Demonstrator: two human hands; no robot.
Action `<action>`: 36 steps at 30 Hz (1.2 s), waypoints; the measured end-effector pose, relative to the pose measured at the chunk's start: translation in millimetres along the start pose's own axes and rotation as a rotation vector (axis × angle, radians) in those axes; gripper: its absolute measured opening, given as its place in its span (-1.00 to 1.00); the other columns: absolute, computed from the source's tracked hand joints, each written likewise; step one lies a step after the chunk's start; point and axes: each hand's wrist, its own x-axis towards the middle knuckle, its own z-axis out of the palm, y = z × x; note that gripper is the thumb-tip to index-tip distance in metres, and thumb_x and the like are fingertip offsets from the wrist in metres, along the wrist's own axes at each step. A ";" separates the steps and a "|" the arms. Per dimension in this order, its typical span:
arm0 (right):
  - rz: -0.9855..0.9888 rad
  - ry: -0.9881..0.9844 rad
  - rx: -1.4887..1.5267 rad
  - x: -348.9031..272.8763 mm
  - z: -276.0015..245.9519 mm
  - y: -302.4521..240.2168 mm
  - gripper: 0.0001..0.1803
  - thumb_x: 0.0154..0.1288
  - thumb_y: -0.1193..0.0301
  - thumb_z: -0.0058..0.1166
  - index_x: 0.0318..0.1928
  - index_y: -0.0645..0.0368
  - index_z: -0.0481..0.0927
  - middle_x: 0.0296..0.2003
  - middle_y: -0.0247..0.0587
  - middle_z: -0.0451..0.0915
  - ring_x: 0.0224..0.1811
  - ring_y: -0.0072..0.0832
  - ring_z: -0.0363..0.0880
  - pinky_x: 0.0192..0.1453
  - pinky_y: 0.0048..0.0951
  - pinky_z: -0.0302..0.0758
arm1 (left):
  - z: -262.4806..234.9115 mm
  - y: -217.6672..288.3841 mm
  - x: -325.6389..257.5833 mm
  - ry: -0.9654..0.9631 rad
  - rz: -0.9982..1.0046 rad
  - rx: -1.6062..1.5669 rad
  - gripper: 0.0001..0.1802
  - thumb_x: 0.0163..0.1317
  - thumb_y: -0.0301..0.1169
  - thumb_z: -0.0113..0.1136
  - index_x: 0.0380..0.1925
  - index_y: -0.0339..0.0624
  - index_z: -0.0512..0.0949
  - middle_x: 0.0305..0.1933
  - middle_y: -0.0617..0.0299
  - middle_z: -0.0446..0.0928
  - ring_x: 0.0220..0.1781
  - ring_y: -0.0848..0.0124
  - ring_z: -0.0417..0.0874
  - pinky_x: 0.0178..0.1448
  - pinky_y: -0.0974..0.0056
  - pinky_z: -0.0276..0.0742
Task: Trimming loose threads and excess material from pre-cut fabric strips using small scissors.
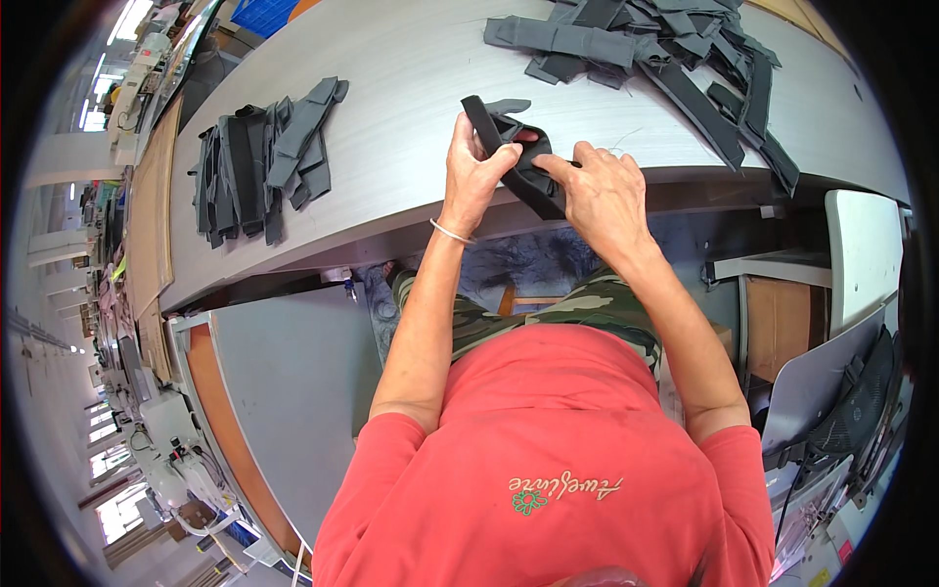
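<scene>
A long pale grey bench (391,108) curves across the upper part of the view, its front edge just beyond the person's hands. At its far right end lies a big loose heap of dark grey fabric pieces (665,49), straps trailing down toward the edge. Toward the left end sits a smaller stack of the same dark pieces (259,161), laid more neatly side by side, well apart from the hands.

Between the two piles, at the bench's front edge, the person holds one black fabric strap piece (514,152) up between both hands. The left hand (474,171) is closed around the piece's left side, fingers curled over it, a thin bangle (450,232) at the wrist. The right hand (602,191) grips the piece from the right, thumb and forefinger pinching its lower end. The strap's upper end sticks out above the left hand, tilted up and left.
</scene>
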 end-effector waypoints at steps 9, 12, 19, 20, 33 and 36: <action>0.083 0.040 -0.123 -8.7 -7.4 7.0 -0.61 0.08 0.45 0.06 -0.11 -0.32 0.69 -0.41 -0.26 0.45 -0.37 -0.36 0.54 -0.31 -0.27 0.38 | 3.5 -3.4 -0.9 -0.010 -0.003 -0.018 -0.56 0.11 -0.57 0.16 0.01 -0.31 0.31 -0.10 0.08 0.58 -0.04 0.41 0.59 0.12 0.30 0.48; 0.190 0.265 -0.159 -7.9 -16.8 23.1 -0.51 0.09 0.51 0.06 -0.02 -0.40 0.66 -0.47 -0.31 0.39 -0.43 -0.35 0.49 -0.39 -0.31 0.36 | 3.2 0.6 -0.5 -0.008 -0.001 -0.030 -0.57 0.11 -0.57 0.16 0.01 -0.31 0.31 -0.12 0.05 0.59 -0.04 0.39 0.61 0.12 0.29 0.50; 0.351 0.189 0.388 -5.3 -22.2 18.1 -0.55 0.31 0.46 0.02 0.18 -0.26 0.52 -0.37 -0.19 0.48 -0.34 -0.21 0.50 -0.18 -0.29 0.44 | -18.2 34.3 2.9 -0.232 -0.419 -0.020 -0.40 0.16 -0.51 0.18 0.25 -0.20 0.31 -0.32 0.25 0.57 -0.38 0.57 0.54 -0.30 0.48 0.46; 0.338 0.167 0.366 -6.7 -16.7 24.2 -0.55 0.31 0.45 0.02 0.20 -0.22 0.50 -0.32 -0.18 0.51 -0.31 -0.20 0.52 -0.15 -0.28 0.44 | -20.5 42.3 -0.2 -0.312 -0.408 -0.031 -0.36 0.16 -0.48 0.19 0.29 -0.17 0.29 -0.33 0.26 0.56 -0.44 0.60 0.50 -0.38 0.50 0.40; 0.183 0.199 -0.199 8.8 35.7 69.0 -0.62 0.29 0.37 0.07 0.11 -0.23 0.55 -0.37 -0.32 0.42 -0.34 -0.37 0.51 -0.28 -0.27 0.37 | -284.6 161.8 61.1 0.843 0.301 1.610 -0.36 0.14 -0.06 0.21 0.24 0.09 0.36 0.20 -0.07 0.36 0.25 -0.02 0.37 0.27 -0.06 0.33; 0.170 0.217 -0.194 15.6 36.6 61.6 -0.64 0.30 0.34 0.04 0.10 -0.22 0.55 -0.37 -0.30 0.42 -0.32 -0.36 0.50 -0.29 -0.25 0.34 | -376.9 138.5 37.9 0.664 -0.254 1.542 -0.21 0.24 0.28 -0.11 0.34 0.06 0.26 0.46 -0.03 0.11 0.46 -0.09 0.11 0.39 -0.28 0.00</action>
